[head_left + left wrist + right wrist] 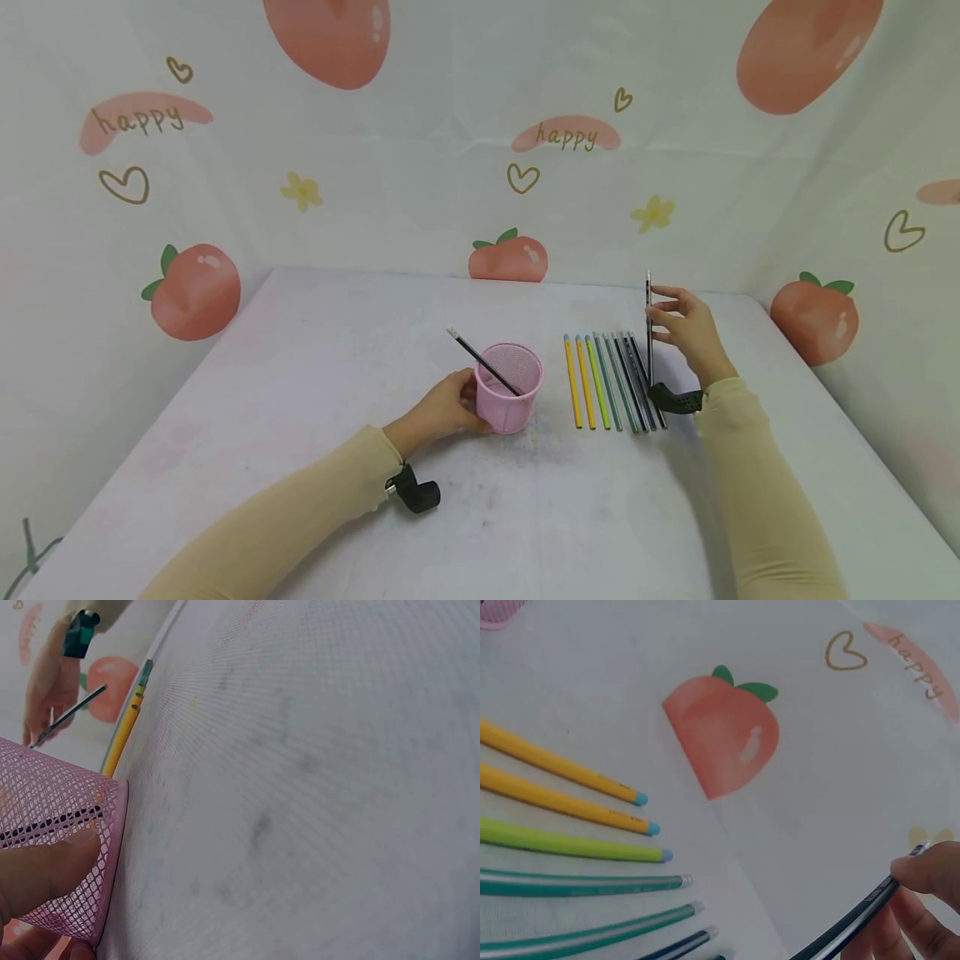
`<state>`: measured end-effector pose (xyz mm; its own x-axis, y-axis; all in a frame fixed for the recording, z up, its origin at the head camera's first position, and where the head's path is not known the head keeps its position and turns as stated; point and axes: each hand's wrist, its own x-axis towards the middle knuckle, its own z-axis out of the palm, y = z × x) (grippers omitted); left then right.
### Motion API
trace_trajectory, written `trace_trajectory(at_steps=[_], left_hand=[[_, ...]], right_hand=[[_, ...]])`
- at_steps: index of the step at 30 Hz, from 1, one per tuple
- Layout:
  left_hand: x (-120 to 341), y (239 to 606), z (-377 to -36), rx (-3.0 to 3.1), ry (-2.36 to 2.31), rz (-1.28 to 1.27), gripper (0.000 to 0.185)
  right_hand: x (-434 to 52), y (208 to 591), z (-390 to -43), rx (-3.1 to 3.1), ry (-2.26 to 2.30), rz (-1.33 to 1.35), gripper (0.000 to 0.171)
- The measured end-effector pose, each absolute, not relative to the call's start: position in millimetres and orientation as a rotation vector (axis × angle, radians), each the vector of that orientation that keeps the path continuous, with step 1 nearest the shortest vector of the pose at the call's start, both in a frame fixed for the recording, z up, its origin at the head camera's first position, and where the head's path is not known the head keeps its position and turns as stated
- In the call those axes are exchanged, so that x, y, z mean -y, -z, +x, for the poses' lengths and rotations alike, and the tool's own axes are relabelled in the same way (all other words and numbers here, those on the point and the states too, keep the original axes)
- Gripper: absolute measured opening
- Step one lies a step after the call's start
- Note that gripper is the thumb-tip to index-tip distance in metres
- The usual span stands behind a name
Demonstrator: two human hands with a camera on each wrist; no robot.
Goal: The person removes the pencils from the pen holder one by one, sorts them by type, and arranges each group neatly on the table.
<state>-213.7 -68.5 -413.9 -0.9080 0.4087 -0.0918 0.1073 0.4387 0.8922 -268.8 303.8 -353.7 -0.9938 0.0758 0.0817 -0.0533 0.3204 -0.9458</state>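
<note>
Nearest, the left hand (pixel 442 410) wraps the pink cup (pixel 510 387) on the bench (pixel 300 417). Farther right of the cup, past the row of pencils (pixel 611 383), the right hand (pixel 686 329) pinches a dark pencil (pixel 648 325) upright.

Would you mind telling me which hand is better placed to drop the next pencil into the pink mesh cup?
The right hand, probably: it already pinches a dark pencil upright above the row of pencils. The left hand grips the pink mesh cup, steadying it.
</note>
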Motion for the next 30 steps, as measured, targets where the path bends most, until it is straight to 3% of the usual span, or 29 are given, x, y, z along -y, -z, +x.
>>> trace_trajectory(at_steps=[30], left_hand=[[69, 412, -213, -2.387, -1.472, 0.476, 0.066]], right_hand=[[-327, 382, -272, 2.943, -1.546, -0.244, 0.055]])
